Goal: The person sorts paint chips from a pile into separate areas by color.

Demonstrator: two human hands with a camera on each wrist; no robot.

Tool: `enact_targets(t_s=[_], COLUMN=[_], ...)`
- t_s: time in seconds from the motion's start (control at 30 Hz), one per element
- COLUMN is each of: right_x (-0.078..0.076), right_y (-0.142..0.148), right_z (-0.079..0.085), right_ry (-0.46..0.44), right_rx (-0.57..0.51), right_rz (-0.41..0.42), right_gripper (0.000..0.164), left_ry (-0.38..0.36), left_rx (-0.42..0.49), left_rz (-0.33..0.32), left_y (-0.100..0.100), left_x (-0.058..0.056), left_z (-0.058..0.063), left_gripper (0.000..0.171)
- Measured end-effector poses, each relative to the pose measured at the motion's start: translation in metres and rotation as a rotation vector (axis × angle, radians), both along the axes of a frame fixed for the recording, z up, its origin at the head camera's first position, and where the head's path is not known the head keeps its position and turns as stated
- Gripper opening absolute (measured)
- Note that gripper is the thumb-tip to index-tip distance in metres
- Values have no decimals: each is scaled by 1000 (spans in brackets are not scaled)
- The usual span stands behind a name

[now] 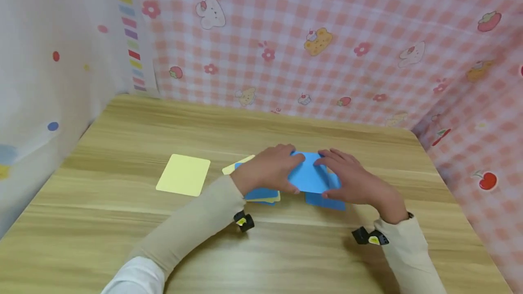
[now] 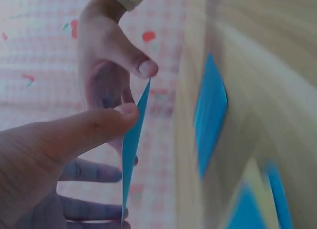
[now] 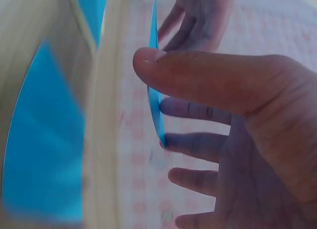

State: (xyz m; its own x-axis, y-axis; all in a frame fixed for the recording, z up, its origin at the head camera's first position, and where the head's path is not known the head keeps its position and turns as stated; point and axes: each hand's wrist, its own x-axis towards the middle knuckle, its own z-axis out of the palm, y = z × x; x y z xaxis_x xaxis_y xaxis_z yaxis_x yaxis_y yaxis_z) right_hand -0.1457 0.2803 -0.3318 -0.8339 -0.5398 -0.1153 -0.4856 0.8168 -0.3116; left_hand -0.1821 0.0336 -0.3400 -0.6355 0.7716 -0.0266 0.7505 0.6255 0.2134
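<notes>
A thin blue square card [image 1: 308, 173] is held up off the table between both hands. My left hand [image 1: 267, 167] pinches its left side, the thumb [image 2: 106, 122] on one face and fingers on the other. On the opposite side my right hand [image 1: 353, 178] grips the card between thumb [image 3: 163, 70] and fingertips. Seen from the right wrist, the card bows slightly. Below the right hand, another blue card [image 1: 324, 202] lies on the table. Under the left hand is an overlapping pile of blue and yellow cards [image 1: 261, 194], partly hidden by that hand.
A single yellow card [image 1: 184, 174] with rounded corners lies flat to the left of the pile. The wood-grain table [image 1: 286, 257] runs back to a pink checked cloth [image 1: 286, 71], with more cloth on both sides.
</notes>
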Motion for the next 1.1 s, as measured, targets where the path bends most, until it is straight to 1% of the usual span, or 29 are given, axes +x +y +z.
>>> enact_targets(t_s=[0.07, 0.13, 0.23, 0.33, 0.43, 0.5, 0.6, 0.67, 0.73, 0.83, 0.9, 0.93, 1.0, 1.1], right_x=[4, 7, 7, 4, 0, -1, 0, -3, -5, -7, -9, -10, -12, -17], right_y=[19, 34, 44, 44, 41, 41, 41, 35, 27, 7, -10, -19, -37, -64], right_z=[0, -2, -10, -22, -31, -34, -33, -25, -17, -3, 6, 10, 16, 18], right_ry=[-16, -24, -42, -81, -127, -135, -125, -100, -74, -34, -13, -7, 3, -5], right_rx=[-20, -33, -30, 14, 53, 72, 64, 54, 26, -4, -15, -20, -23, -26], right_rz=[-26, -49, -78, -86, -94, -94, -98, -84, -68, -36, -9, 0, 13, 25], right_gripper=[66, 65, 64, 63, 60, 60, 63, 65, 66, 69, 72, 74, 79, 85], left_ry=[13, 38, 61, 32, -5, -20, -36, -47, -50, -7, 25, 38, 40, 22], left_rx=[-40, -78, -140, -193, -211, -211, -202, -172, -122, -29, 27, 47, 67, 45], left_rz=[-14, -25, -10, 14, 21, 16, 15, 35, 59, 86, 104, 114, 138, 180], left_y=[25, 45, 63, 70, 71, 69, 63, 49, 29, -8, -35, -48, -73, -107], left_x=[0, 1, 3, 5, 7, 7, 6, 2, -2, -7, -7, -6, -3, 4], left_z=[-1, -5, -14, -28, -40, -42, -36, -24, -12, 6, 15, 18, 21, 18], left_gripper=[80, 81, 80, 78, 78, 78, 79, 79, 80, 82, 86, 89, 94, 99])
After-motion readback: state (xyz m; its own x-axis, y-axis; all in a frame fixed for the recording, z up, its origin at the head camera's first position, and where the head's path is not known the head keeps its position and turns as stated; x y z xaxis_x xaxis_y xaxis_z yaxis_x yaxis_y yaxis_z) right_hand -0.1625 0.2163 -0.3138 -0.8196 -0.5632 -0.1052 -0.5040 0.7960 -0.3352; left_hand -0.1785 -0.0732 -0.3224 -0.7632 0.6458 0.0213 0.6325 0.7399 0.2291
